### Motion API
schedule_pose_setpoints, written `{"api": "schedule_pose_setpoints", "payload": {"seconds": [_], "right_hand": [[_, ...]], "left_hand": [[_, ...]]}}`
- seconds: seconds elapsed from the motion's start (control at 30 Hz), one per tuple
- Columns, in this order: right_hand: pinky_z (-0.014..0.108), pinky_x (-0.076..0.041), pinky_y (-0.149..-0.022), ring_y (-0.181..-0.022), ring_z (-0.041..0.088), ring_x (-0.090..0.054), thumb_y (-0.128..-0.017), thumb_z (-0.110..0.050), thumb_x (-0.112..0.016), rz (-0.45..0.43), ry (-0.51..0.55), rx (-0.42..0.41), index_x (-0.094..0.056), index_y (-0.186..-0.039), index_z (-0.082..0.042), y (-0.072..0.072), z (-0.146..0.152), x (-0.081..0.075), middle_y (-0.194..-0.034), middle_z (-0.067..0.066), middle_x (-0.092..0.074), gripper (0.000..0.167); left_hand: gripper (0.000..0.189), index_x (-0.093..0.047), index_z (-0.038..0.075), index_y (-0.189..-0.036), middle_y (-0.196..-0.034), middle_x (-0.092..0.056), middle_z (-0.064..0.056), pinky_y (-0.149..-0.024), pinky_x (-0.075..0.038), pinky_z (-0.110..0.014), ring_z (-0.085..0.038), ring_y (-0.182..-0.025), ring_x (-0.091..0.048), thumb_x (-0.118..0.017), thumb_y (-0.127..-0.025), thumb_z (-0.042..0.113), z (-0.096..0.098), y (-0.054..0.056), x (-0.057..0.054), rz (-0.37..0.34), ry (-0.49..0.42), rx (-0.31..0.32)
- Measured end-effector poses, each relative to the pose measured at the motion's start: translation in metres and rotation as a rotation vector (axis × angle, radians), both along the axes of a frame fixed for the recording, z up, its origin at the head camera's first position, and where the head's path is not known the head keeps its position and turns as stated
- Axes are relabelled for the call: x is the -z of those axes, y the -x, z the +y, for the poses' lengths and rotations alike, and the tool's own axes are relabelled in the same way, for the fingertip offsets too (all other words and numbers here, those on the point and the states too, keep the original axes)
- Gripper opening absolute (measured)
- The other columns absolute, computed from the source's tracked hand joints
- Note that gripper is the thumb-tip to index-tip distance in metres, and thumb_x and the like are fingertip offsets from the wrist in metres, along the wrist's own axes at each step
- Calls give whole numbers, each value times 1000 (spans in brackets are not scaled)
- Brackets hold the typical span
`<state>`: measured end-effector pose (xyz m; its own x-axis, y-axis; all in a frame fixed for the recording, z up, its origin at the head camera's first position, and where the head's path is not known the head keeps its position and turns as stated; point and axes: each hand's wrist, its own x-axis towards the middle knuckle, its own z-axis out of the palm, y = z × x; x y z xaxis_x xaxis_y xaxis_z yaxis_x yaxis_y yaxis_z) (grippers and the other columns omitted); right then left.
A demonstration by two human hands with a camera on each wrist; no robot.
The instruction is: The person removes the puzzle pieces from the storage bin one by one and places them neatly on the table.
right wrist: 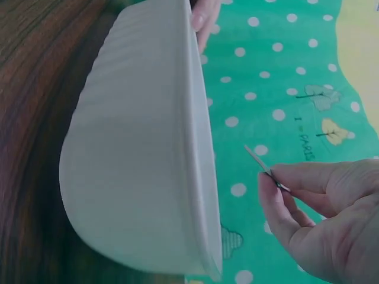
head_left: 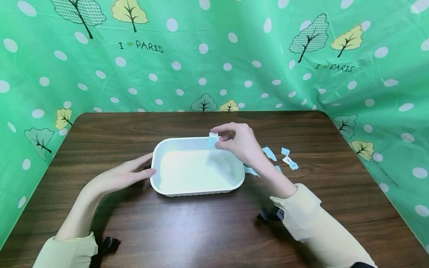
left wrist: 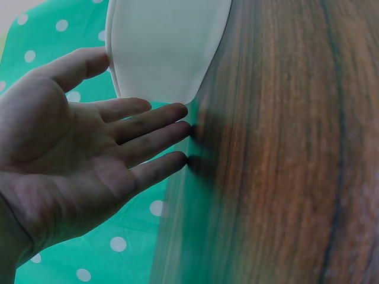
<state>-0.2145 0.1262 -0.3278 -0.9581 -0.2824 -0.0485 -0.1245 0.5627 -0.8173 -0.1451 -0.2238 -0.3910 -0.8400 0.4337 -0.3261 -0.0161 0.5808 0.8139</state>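
A white plastic tray (head_left: pixel 194 193) with raised walls stands on the brown table. At its left end, my left hand (head_left: pixel 125 175) touches the wall with thumb and fingers extended; the left wrist view shows this hand (left wrist: pixel 89 142) with its fingertips right at the tray's end (left wrist: pixel 166 53). My right hand (head_left: pixel 239 143) pinches a small light blue and white paper scrap (head_left: pixel 212 140) over the tray's far right part. Seen edge-on in the right wrist view, the scrap (right wrist: pixel 257 158) sits between thumb and fingertips of the right hand (right wrist: pixel 331 213), above the tray's rim.
Several blue and white paper scraps (head_left: pixel 269 153) lie on the table (head_left: pixel 207 230) to the right of the tray, some partly behind my right forearm. A green dotted cloth (head_left: pixel 201 67) with printed trees hangs behind the table and along its sides.
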Motion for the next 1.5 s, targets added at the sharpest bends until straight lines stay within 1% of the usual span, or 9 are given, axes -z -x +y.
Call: {"api": "schedule_pose_setpoints", "payload": {"seconds": [0.1, 0.3, 0.4, 0.57, 0.73, 0.9, 1.1, 1.33, 1.5], "right_hand": [[29, -57, -78, -93, 18, -70, -85, -6, -80, 6, -7, 4, -79, -117, -20, 0, 11, -3, -115, 2, -72, 34], [24, -57, -76, -93, 17, -70, -85, -8, -80, 14, -22, 10, -78, -119, -19, -1, 38, -6, -115, 3, -73, 35], [22, -57, -73, -90, 16, -71, -85, -8, -80, 20, -37, 18, -78, -119, -17, -3, 52, -7, -114, 6, -75, 35], [21, -57, -72, -87, 11, -70, -86, -7, -81, 11, -29, 30, -78, -119, -13, -4, 73, -9, -112, 11, -76, 34], [20, -56, -71, -84, 5, -70, -86, -10, -82, 26, -60, 55, -77, -119, -12, -4, 94, -9, -110, 12, -76, 34], [24, -55, -65, -81, 4, -70, -87, -12, -83, 38, -113, 79, -77, -119, -12, -7, 117, -3, -101, 8, -77, 33], [22, -55, -66, -80, 2, -69, -88, -16, -83, 43, -163, 74, -76, -121, -12, -10, 137, 3, -98, 6, -78, 34], [24, -50, -61, -82, 2, -67, -88, -20, -83, 24, -187, 48, -76, -121, -13, -13, 151, 13, -105, 12, -76, 34], [23, -52, -65, -84, 1, -68, -88, -17, -83, -15, -194, 9, -75, -122, -10, -16, 161, 24, -115, 17, -72, 36]], "left_hand": [[65, -27, 34, -163, -161, -43, 1, -113, -41, -42, -24, -147, -41, -55, -105, 48, 0, 0, 1, 8, -7, 10], [68, -25, 30, -164, -166, -36, -1, -117, -34, -55, -27, -153, -34, -55, -105, 49, 0, 1, 1, -11, -18, -1], [69, -26, 30, -164, -166, -36, 0, -119, -32, -56, -26, -154, -32, -56, -105, 49, -1, 1, 1, -22, -19, -12], [68, -25, 29, -164, -166, -36, -3, -117, -35, -55, -28, -153, -34, -55, -105, 47, -1, 0, 0, -19, -20, -5], [69, -25, 26, -164, -167, -36, -6, -116, -35, -57, -31, -153, -33, -55, -106, 46, -1, -1, -2, -16, -22, 1], [69, -24, 25, -165, -167, -34, -6, -117, -34, -57, -30, -154, -32, -54, -106, 46, -1, 0, -3, -11, -19, 6], [70, -22, 25, -165, -168, -32, -6, -118, -33, -56, -29, -154, -30, -53, -106, 46, -2, 0, -2, -3, -14, 9], [69, -24, 27, -165, -167, -35, -5, -117, -34, -56, -29, -153, -33, -53, -106, 47, -2, 0, -2, 0, -11, 10], [67, -25, 28, -164, -166, -37, -3, -117, -36, -53, -27, -151, -37, -54, -106, 45, -2, 0, -2, 2, -8, 11]]}}
